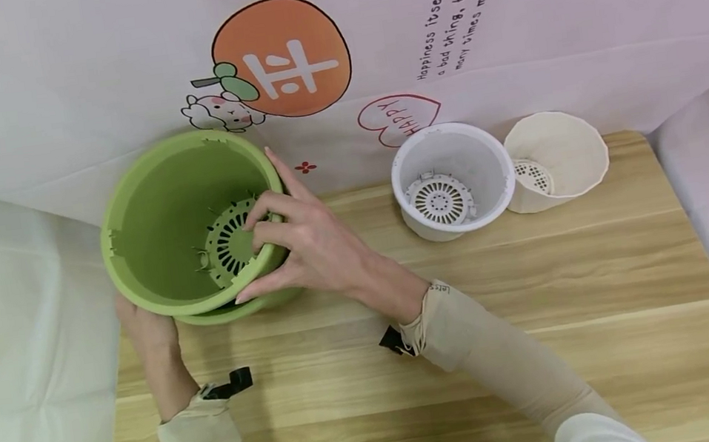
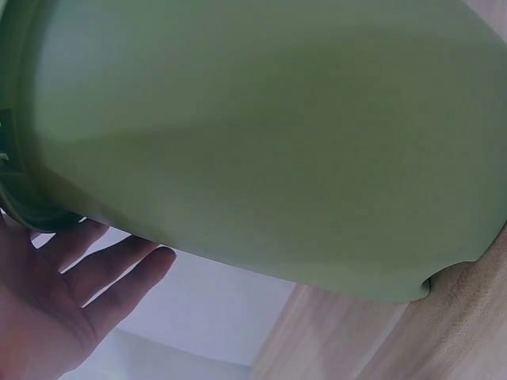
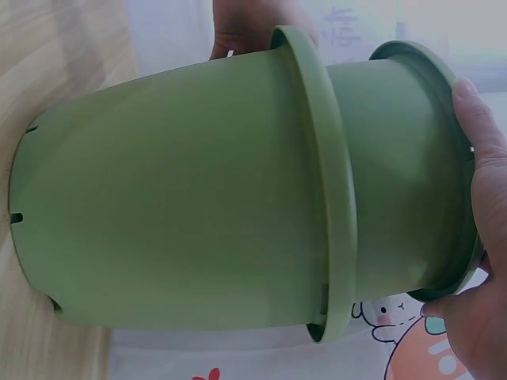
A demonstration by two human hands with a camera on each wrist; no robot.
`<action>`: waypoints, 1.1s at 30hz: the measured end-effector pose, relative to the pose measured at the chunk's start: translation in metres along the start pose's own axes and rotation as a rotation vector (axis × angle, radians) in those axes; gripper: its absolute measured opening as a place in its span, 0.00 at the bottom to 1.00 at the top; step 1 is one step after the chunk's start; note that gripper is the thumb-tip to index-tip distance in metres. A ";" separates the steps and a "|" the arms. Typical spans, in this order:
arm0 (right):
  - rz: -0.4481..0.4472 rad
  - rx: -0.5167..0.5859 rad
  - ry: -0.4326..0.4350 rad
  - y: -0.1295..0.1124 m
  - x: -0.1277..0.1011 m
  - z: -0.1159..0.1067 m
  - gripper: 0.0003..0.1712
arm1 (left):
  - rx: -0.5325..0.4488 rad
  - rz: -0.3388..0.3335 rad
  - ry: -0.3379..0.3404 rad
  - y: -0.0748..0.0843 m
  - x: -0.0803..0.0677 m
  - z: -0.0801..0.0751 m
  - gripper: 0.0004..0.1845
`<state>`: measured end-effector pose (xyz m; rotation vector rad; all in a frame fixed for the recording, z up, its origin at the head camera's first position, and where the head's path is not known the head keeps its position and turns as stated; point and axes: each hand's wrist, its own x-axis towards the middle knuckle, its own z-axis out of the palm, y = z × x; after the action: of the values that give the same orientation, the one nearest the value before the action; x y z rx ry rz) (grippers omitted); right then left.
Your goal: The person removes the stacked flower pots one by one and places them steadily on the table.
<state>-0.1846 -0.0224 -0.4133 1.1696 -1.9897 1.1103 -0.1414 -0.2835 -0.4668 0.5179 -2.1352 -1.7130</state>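
Note:
Two green plant pots are nested one in the other. The inner pot (image 1: 116,263) sits partly raised out of the outer pot (image 3: 182,198), as the right wrist view shows by the gap between their rims. My right hand (image 1: 316,237) grips the inner pot's rim, with some fingers inside it and the thumb outside. My left hand (image 1: 150,334) touches the outer pot's left side below its rim. In the left wrist view its fingers (image 2: 119,277) look nearly straight against the pot wall. The pot partly hides that hand in the head view.
Right of the green pots, a white pot (image 1: 504,194) with a slotted bottom stands on the wooden table (image 1: 537,279). A cream pot (image 1: 571,155) with a perforated bottom stands beside it. Behind them rises a printed white cloth (image 1: 139,70).

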 end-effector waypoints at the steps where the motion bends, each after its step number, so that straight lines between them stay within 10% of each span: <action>1: -0.002 0.006 0.008 0.000 0.001 -0.001 0.29 | -0.011 -0.006 0.002 0.000 0.000 0.000 0.17; 24: -0.023 0.128 0.063 -0.016 0.035 -0.014 0.27 | 0.054 0.090 0.037 -0.004 -0.001 -0.003 0.21; 33: -0.043 0.141 0.079 -0.017 0.046 -0.022 0.27 | 0.073 0.031 0.052 -0.005 0.001 -0.003 0.22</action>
<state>-0.1887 -0.0267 -0.3598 1.2145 -1.8432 1.2715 -0.1407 -0.2878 -0.4710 0.5400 -2.1644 -1.5926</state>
